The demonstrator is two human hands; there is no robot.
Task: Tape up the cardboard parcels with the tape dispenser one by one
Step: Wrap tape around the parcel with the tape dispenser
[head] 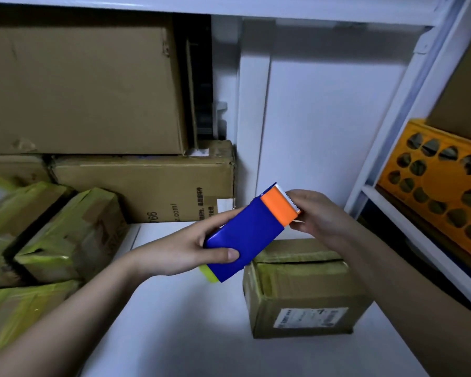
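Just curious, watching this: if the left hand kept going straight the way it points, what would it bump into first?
Probably the right hand at the orange end of the blue plastic tape dispenser that the left hand holds; depth is uncertain.

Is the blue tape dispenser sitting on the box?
No, the tape dispenser is held up in the air by the left hand and right hand, above the box.

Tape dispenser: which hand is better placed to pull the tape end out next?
Right. The right hand is already at the tape dispenser's orange cutter end, fingertips by the serrated blade. The left hand has its grip around the blue body, steadying it above the cardboard parcel.
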